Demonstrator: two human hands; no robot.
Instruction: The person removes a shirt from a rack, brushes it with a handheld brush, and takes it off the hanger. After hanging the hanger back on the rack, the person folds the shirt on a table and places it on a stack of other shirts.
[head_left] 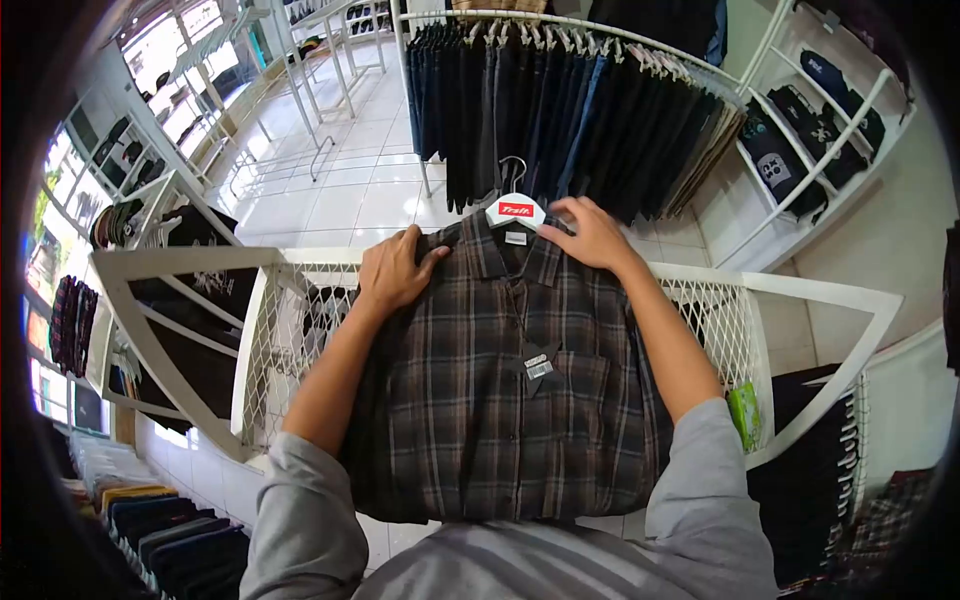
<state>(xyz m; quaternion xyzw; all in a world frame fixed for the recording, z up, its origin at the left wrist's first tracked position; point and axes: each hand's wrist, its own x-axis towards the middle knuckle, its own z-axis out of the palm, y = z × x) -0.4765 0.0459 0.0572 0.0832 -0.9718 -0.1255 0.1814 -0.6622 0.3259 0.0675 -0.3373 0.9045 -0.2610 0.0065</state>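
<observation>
**Plaid shirt laid flat, both hands at the collar**

Up at twelve o'clock runs the long rail of dark trousers (570,110), packed tight on their hangers. Below it, across the middle of the view, is the white mesh rack (720,320), and the plaid shirt (500,400) lies on top of it, front up and buttoned, collar pointing to twelve, hem hanging towards six over the near edge.

The left hand (395,270) is at ten o'clock of the shirt, palm down on the shoulder, fingers loose and spread on the cloth, thumb reaching for the collar. It grips nothing. The right hand (592,235) sits at one o'clock, fingertips on the collar just beside the hanger; I cannot tell whether it pinches or only presses.

The white hanger (515,210) pokes out of the neck, hook towards the trousers. A small price tag (538,367) lies mid-chest.
</observation>
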